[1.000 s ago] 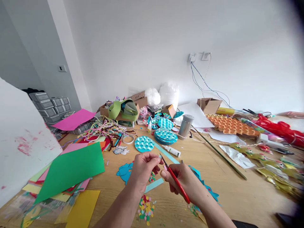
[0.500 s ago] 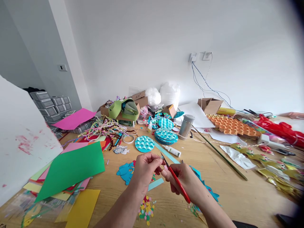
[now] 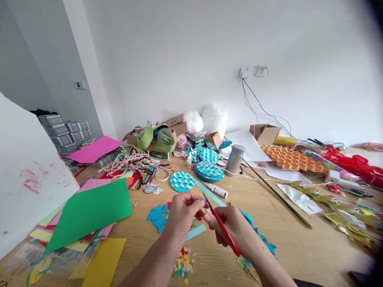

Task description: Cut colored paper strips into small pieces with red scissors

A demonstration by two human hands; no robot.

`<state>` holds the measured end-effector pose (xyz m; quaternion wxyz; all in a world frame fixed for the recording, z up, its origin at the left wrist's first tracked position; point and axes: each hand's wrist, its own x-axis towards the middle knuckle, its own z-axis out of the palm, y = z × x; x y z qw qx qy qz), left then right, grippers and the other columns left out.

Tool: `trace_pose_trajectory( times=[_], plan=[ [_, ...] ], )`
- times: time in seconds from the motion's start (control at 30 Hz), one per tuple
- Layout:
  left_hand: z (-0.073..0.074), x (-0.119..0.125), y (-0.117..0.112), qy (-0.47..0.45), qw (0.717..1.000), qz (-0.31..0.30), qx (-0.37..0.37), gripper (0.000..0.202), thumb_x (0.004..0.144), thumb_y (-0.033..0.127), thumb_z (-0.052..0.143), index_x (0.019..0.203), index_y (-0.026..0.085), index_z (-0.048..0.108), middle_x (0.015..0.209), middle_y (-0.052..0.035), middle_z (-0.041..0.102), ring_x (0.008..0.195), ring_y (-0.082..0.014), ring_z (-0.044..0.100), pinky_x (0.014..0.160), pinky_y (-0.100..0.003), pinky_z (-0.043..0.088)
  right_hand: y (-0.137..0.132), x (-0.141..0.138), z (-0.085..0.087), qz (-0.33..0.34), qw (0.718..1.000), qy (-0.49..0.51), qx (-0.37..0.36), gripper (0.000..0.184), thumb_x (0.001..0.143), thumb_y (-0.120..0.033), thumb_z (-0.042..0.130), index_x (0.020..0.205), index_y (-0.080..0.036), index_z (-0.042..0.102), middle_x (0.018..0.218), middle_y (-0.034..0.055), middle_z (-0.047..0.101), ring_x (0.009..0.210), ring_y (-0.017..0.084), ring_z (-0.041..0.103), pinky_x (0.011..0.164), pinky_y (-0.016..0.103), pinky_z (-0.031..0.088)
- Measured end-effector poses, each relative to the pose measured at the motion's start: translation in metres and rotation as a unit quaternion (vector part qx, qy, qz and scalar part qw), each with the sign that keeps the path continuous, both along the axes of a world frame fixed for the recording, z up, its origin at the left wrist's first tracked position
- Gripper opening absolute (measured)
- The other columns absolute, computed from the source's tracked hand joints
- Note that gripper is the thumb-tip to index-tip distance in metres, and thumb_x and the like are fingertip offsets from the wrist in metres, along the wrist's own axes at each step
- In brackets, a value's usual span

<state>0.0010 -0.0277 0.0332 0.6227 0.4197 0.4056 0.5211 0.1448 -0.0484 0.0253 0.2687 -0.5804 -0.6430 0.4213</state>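
My right hand (image 3: 231, 231) is closed round red-handled scissors (image 3: 223, 230), whose thin blades point up and left to about the fingertips of my left hand (image 3: 181, 213). My left hand pinches a tiny scrap at the blade tips, too small to name. Both hands hover over a wooden table (image 3: 299, 247). Under them lie a blue paper fish cut-out (image 3: 157, 216), a light blue paper strip (image 3: 196, 232) and a heap of small coloured paper dots (image 3: 183, 265).
A green sheet (image 3: 89, 213) tops a stack of coloured paper at the left, a yellow sheet (image 3: 104, 263) in front. Blue scalloped discs (image 3: 181, 181), a glue tube (image 3: 218, 190), a metal flask (image 3: 234, 159), a long green stick (image 3: 277, 194), cardboard boxes and an orange egg tray (image 3: 291, 158) crowd the back.
Both hands shifted very slightly; the scissor tips and the left fingertips have drawn a little closer together. Nothing on the table has moved.
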Motion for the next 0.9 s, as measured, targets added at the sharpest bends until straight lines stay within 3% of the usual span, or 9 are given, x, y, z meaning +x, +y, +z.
trace_pose_trajectory(
  times=[0.9],
  plan=[
    [-0.0016,-0.0002,0.0011,0.005,1.0,-0.006,0.006,0.016,0.061,0.026,0.066,0.066,0.011,0.066,0.062,-0.0059,0.067,0.049,-0.0097,0.051,0.049,-0.023,0.041,-0.0008,-0.0002,0.0004,0.007,1.0,-0.024,0.007,0.049,0.075,-0.064,0.057,0.058,-0.018,0.049,0.042,0.0006,0.056,0.035,0.01,0.047,0.036,0.018,0.03]
  ],
)
